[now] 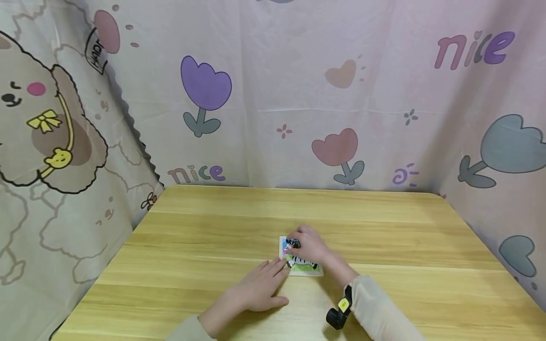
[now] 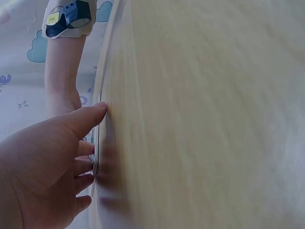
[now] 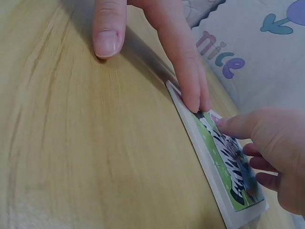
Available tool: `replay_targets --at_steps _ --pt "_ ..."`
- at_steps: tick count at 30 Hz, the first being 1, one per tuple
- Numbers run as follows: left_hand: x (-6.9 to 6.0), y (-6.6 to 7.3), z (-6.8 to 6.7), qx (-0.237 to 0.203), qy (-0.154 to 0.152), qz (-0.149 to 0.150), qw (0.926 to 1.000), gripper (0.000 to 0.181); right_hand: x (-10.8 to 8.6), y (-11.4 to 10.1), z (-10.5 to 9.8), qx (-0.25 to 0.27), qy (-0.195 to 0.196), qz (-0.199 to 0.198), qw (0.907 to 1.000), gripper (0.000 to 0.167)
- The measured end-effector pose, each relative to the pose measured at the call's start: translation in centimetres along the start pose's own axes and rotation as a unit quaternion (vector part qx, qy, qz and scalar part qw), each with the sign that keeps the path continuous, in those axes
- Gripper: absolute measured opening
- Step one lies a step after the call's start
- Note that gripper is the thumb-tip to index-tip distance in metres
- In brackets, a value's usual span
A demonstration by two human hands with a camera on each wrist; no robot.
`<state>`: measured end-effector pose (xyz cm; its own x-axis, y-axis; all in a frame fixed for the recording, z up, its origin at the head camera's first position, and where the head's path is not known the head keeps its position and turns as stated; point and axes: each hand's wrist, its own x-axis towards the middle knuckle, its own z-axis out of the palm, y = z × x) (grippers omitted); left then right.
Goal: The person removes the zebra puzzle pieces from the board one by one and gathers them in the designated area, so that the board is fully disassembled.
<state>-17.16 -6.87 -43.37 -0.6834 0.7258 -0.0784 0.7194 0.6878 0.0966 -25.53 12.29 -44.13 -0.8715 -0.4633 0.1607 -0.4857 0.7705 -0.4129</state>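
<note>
In the head view, the card (image 1: 304, 268), printed with a zebra (image 1: 300, 260), is laid on the table (image 1: 192, 237). Its left edge is touched by the straight fingers of the left hand (image 1: 262, 289), whose thumb is spread on the card's near side. At the card's far left, the zebra's head is pinched between the thumb and curled fingers of the right hand (image 1: 310, 245); its forearm is reached in from the card's near right, with a camera (image 1: 339, 315) strapped at the wrist. The step in hand is judged to be the fitting of the head part while the card is steadied. A light, level press on the card seems called for next, with the left hand left flat.

In the left wrist view, the card is mostly hidden behind the left hand, its thumb held apart from the fingers.

In the right wrist view, the card's pale border is met by left fingertips, and the picture by the right thumb; whether a loose piece is gripped cannot be told for certain.
</note>
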Motion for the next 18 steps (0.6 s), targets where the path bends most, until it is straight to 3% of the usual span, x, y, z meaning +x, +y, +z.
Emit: replay_targets --at_steps 9,18 --pt "0.2 -0.1 0.0 -0.004 -0.003 -0.002 1.0000 0.071 0.2 -0.2 -0.2 -0.005 -0.002 0.005 1.0000 0.033" --pt "0.3 0.1 -0.2 -0.008 -0.002 -0.007 0.9999 0.068 1.2 -0.4 -0.6 0.030 -0.057 0.018 0.9977 0.033"
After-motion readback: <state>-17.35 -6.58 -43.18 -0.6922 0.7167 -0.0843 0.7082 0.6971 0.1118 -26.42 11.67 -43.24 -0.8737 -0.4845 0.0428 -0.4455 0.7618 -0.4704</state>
